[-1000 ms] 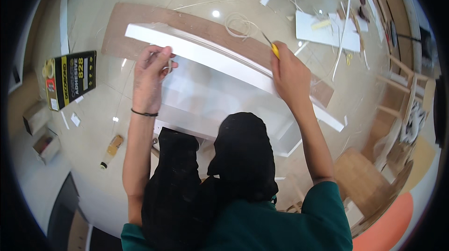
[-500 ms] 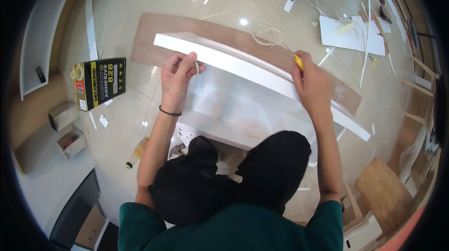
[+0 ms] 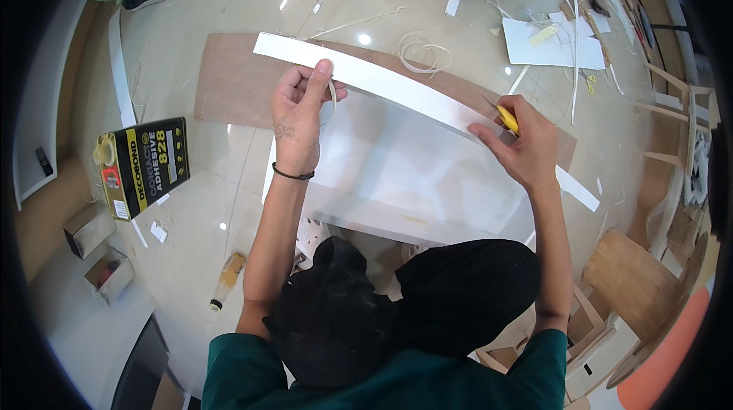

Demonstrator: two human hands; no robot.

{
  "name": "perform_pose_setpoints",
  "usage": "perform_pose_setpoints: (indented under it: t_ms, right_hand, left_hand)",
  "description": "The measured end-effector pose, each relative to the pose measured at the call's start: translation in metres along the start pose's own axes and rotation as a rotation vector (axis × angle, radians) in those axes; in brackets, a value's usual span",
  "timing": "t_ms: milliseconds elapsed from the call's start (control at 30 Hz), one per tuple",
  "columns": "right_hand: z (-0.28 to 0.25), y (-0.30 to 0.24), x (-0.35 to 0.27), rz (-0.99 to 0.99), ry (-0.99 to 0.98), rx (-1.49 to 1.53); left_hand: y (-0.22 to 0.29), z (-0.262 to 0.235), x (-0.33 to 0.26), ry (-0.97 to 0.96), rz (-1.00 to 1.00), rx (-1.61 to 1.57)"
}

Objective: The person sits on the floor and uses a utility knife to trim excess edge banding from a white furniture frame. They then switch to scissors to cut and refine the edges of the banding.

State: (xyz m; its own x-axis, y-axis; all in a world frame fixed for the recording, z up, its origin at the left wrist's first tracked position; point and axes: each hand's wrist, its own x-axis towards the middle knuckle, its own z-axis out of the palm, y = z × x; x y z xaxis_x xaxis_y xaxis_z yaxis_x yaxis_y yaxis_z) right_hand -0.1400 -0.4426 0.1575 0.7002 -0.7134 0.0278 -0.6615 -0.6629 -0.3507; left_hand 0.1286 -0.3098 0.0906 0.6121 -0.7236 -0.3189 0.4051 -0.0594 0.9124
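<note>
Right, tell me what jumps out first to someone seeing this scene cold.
First the long white panel across the middle, lying over a brown board on the glossy floor. The left hand presses on its top edge; the right hand holds a yellow cutter against it. At far left stands a black-and-yellow adhesive can.

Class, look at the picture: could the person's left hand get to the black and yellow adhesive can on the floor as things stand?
Probably yes. The left hand rests on the white strip, and the can lies to its left with only bare floor between them.

Glossy beige tile floor [image 3: 229,150], possibly wooden stool [image 3: 630,280].
</note>
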Motion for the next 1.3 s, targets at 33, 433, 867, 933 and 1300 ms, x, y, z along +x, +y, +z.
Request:
perform_pose_setpoints:
  t_ms: [33, 433, 867, 933, 1300]
  right_hand:
    - [-0.001, 0.0, 0.0, 0.014, 0.001, 0.002]
    - [-0.016, -0.006, 0.027, 0.239, -0.121, 0.014]
    - [-0.016, -0.024, 0.037, 0.301, -0.201, -0.146]
    - [-0.018, -0.028, 0.032, 0.181, -0.186, -0.185]
    - [-0.007, -0.008, 0.026, -0.195, -0.148, -0.349]
  left_hand:
    - [-0.001, 0.0, 0.002, -0.006, 0.012, -0.005]
    - [-0.004, 0.01, 0.032, -0.128, 0.033, -0.1]
    - [-0.008, -0.016, 0.054, -0.368, 0.16, 0.123]
    - [-0.007, -0.013, 0.056, -0.369, 0.187, 0.123]
    - [0.016, -0.008, 0.064, -0.39, 0.151, 0.443]
